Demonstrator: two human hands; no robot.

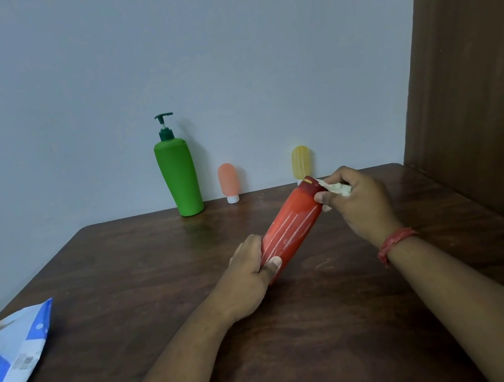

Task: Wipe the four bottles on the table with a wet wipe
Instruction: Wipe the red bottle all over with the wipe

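Diagonally, red bottle, cap up-right.

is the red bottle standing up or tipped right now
Tipped. The red bottle is off the table, slanting cap-end up and away; the left hand grips its base while the right hand holds the wet wipe at the cap.

You have a single wide-angle view from your head, looking forward and down across the worktop toward its far edge and the wall behind it. It sits close: both your forearms enter from the bottom edge, and the worktop's near edge falls outside it.
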